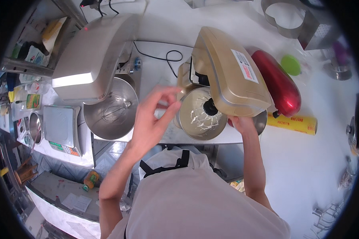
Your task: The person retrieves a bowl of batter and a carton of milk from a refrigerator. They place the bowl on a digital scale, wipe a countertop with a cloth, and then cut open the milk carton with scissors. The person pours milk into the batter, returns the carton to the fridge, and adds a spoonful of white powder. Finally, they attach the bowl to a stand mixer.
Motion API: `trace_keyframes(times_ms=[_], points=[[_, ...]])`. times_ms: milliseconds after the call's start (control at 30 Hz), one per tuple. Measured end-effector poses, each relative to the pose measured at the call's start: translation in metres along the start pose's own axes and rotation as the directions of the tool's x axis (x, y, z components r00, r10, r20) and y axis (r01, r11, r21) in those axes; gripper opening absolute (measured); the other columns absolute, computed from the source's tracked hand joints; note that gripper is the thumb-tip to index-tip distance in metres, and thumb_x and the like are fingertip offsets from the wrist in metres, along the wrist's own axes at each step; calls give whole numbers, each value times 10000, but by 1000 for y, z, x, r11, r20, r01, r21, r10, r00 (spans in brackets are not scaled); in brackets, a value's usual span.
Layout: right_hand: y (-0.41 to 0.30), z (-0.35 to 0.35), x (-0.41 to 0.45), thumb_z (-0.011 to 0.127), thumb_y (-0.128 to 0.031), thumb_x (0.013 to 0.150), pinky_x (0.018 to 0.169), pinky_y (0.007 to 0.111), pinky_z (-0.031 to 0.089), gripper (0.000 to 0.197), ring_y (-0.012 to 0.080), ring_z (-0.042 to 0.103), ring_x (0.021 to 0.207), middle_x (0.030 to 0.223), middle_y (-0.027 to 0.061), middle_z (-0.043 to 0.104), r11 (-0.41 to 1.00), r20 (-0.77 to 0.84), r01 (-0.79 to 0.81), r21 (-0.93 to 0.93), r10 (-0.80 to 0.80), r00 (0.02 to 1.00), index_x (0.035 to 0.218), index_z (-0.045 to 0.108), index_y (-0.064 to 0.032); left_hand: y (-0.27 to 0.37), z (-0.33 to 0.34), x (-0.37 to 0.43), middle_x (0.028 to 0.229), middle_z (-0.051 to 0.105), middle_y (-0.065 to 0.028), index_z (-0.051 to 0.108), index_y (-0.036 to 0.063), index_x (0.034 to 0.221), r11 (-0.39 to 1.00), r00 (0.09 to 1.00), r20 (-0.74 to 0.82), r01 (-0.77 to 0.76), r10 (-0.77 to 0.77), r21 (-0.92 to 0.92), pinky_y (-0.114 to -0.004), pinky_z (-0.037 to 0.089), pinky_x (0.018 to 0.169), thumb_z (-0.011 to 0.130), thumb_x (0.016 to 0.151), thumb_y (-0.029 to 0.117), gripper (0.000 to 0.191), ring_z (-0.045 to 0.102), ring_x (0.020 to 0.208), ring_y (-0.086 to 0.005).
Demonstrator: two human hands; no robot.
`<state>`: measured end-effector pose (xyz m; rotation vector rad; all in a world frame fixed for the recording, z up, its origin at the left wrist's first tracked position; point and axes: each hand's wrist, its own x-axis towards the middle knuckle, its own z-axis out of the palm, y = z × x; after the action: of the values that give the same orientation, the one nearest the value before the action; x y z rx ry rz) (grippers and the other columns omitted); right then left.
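A gold stand mixer (233,74) has its head over a metal bowl (187,128) of pale cream. Its wire whisk (202,115), coated with white cream, hangs from a black hub inside the bowl. My left hand (155,113) is raised at the bowl's left rim, slightly blurred, thumb and forefinger apart with nothing seen between them. My right hand (240,123) is at the right of the bowl, under the front of the mixer head; its fingers are mostly hidden, so what they touch cannot be told.
To the left stand a larger silver mixer (86,59) with a steel bowl (95,127) and a digital scale (59,125). On the right lie a red mixer (276,83), a yellow box of wrap (296,123) and metal cake rings (275,27). A black cord (155,56) runs behind.
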<state>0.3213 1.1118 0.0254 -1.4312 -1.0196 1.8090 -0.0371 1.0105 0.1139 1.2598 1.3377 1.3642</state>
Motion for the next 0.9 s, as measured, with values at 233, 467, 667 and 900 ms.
trace_keyframes(times_ms=[233, 467, 667, 900], points=[[11, -8, 78, 587, -121, 1048, 692, 252, 467, 262, 121, 566, 935, 1227, 100, 631, 955, -57, 66, -290, -86, 995, 1298, 576, -43, 97, 81, 128, 971, 639, -103, 669, 68, 1109, 709, 762, -5, -599, 647, 373, -422, 570, 688, 738, 893, 156, 243, 689, 872, -318], [40, 4, 108, 594, -153, 1048, 744, 270, 463, 310, 135, 557, 988, 1268, 101, 610, 777, -20, 152, -611, -207, 978, 1333, 551, -39, 75, 121, 140, 999, 623, -131, 646, 39, 1073, 595, 721, 31, -594, 692, 541, -462, 529, 822, 731, 875, 206, 273, 659, 942, -321], [52, 10, 98, 600, -181, 1047, 789, 285, 460, 354, 147, 550, 1034, 1302, 103, 592, 705, -21, 189, -683, -278, 960, 1362, 530, -36, 22, 134, 59, 1063, 607, -93, 659, 75, 1110, 607, 739, -40, -520, 672, 601, -450, 484, 904, 749, 844, 217, 314, 600, 979, -316], [58, 19, 97, 608, -213, 1047, 841, 302, 456, 408, 162, 542, 1088, 1343, 104, 572, 675, 21, 230, -701, -302, 953, 1397, 505, -32, -18, 131, -3, 1101, 617, -85, 669, 86, 1142, 568, 755, -62, -434, 653, 700, -455, 476, 1008, 731, 846, 191, 319, 602, 1046, -320]])
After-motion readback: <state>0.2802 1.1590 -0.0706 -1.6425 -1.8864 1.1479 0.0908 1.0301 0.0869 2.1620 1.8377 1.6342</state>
